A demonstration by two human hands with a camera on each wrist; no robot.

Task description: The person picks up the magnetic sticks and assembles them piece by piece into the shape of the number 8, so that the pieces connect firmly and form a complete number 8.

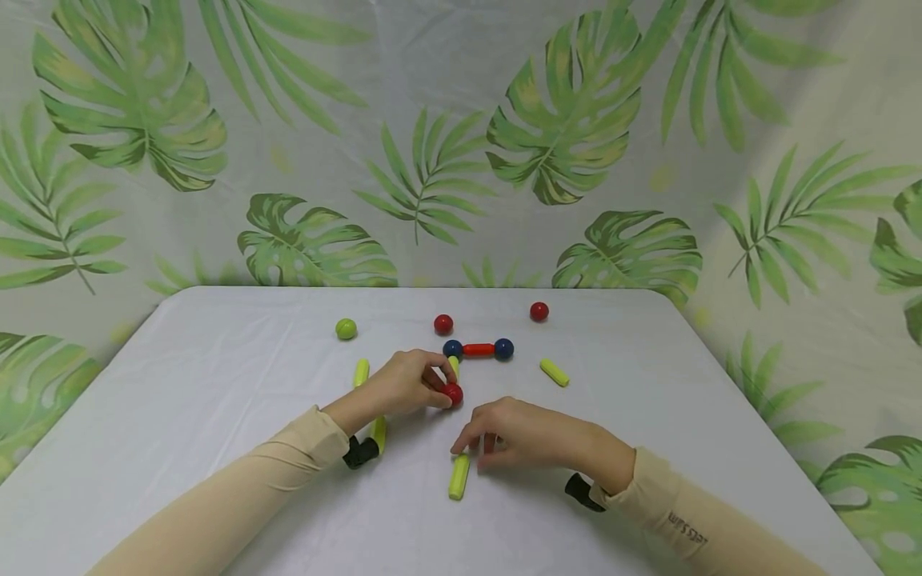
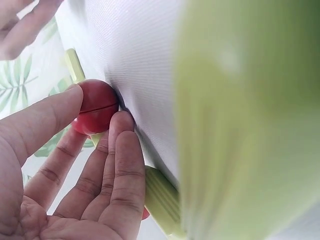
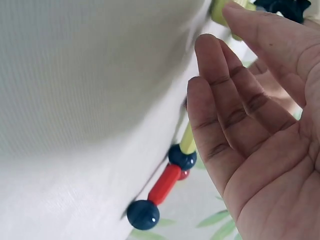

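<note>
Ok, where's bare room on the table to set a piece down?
Bare: table left of the lime ball; right of the angled lime rod. Crowded: the middle, where the left hand pinches a red ball and the right hand is by another rod.

Between the thumb and fingers of your left hand point(image 1: 405, 382) sits a ball point(image 1: 453, 395); behind those fingers lies a ball-rod-ball row point(image 1: 479, 350). Before the fingertips of your right hand point(image 1: 529, 432), a near rod point(image 1: 458, 478); behind and rightward, a far rod point(image 1: 555, 372).
</note>
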